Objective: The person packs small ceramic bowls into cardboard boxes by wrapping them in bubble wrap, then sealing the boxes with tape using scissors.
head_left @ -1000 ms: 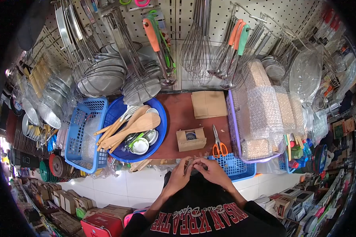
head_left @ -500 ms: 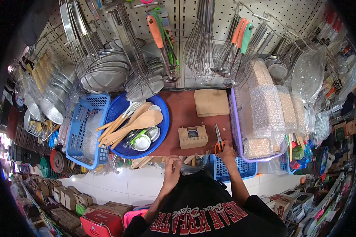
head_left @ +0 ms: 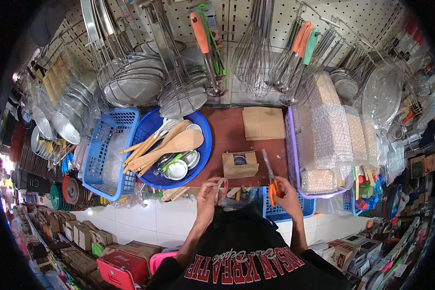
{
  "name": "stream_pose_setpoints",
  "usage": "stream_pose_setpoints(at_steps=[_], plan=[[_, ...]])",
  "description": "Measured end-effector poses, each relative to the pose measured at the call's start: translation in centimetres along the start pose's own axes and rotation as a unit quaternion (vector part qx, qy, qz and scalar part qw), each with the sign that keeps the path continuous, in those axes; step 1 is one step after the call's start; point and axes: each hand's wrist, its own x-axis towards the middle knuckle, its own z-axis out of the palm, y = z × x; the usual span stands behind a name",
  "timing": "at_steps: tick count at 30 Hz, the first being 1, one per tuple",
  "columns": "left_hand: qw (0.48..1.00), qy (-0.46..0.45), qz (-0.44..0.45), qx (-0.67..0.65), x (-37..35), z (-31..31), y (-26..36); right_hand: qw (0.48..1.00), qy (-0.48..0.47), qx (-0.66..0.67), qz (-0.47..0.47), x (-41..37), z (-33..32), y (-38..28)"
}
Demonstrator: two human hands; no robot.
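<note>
My left hand (head_left: 208, 197) pinches a thin roll of tape (head_left: 222, 190), a ring with a reddish inner edge, at the table's front edge. In my right hand (head_left: 288, 197) are scissors (head_left: 270, 173), gripped by their orange handles, with the blades pointing away from me and lifted at the table's edge. Between and beyond both hands, a small cardboard box (head_left: 240, 170) sits on the reddish-brown table (head_left: 225, 124), with a dark round object (head_left: 239, 159) showing in its opening.
Left of the box stands a blue basin (head_left: 207, 141) holding wooden spatulas (head_left: 182, 141) and small white bowls. A blue basket (head_left: 89, 166) is farther left. Flat cardboard (head_left: 264, 123) lies at the back. Bubble-wrapped packages fill a purple basket (head_left: 293, 159) on the right. Whisks and strainers hang above.
My right hand has lifted the scissors from the table. My left hand has turned and come up, bringing the tape roll into view. The camera view has shifted slightly.
</note>
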Motion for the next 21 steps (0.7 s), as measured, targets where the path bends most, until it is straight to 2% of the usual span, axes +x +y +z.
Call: stream_pose_setpoints(at_steps=[2, 3, 7, 10, 14, 16, 21], plan=[[0.999, -0.004, -0.015, -0.031, 0.2, 0.0, 0.3, 0.994, -0.047, -0.101, -0.011, -0.5, -0.6, -4.2], [0.999, -0.004, -0.022, -0.037, 0.4, 0.0, 0.3, 0.989, -0.037, -0.127, -0.062, -0.7, -0.5, -6.2], [0.997, -0.005, -0.054, -0.060, 0.7, -0.3, 0.5, 0.959, -0.107, -0.250, -0.082, -0.8, -0.3, -10.0], [0.996, 0.022, -0.056, -0.067, 0.5, 0.0, 0.6, 0.909, -0.074, -0.350, -0.216, -0.5, -0.1, -11.0], [0.994, 0.062, -0.060, -0.069, 0.2, 0.3, 0.7, 0.902, -0.114, -0.369, -0.193, 0.1, -0.1, -11.7], [0.995, 0.051, -0.051, -0.064, 0.1, 0.0, 0.5, 0.904, -0.130, -0.366, -0.178, 0.4, 0.0, -12.8], [0.999, 0.025, -0.012, -0.040, 0.0, -0.5, 0.0, 0.889, -0.102, -0.386, -0.222, 0.9, 0.8, -14.6]])
